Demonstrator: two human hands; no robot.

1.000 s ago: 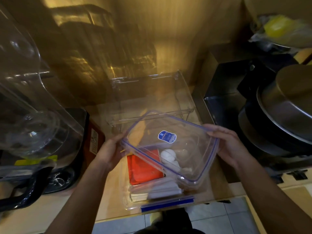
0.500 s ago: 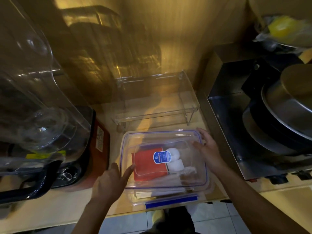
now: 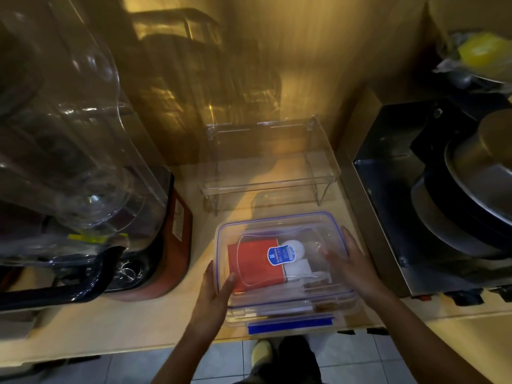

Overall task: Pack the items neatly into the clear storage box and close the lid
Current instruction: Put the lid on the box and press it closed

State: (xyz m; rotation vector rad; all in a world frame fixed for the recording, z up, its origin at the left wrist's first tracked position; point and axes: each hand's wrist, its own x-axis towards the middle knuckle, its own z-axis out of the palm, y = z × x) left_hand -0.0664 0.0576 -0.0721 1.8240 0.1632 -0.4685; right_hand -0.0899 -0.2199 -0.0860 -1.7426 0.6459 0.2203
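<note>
The clear storage box point(image 3: 291, 318) stands at the counter's front edge with a blue latch facing me. Its clear lid point(image 3: 279, 220) with a blue seal line and a blue sticker lies flat on top. Through the lid I see an orange-red flat item point(image 3: 253, 266), white round items point(image 3: 297, 246) and pale flat things near the front. My left hand point(image 3: 214, 291) clasps the lid's left edge, thumb on top. My right hand point(image 3: 350, 266) rests with spread fingers on the lid's right side.
A clear acrylic riser point(image 3: 271, 162) stands behind the box. A blender with a clear jug point(image 3: 69, 139) and red base fills the left. At the right sits a steel appliance with metal lids point(image 3: 471, 184). Floor tiles show below the counter edge.
The lid, held tilted above the box a second ago, came down flat onto it. Both hands have shifted to its left and right sides.
</note>
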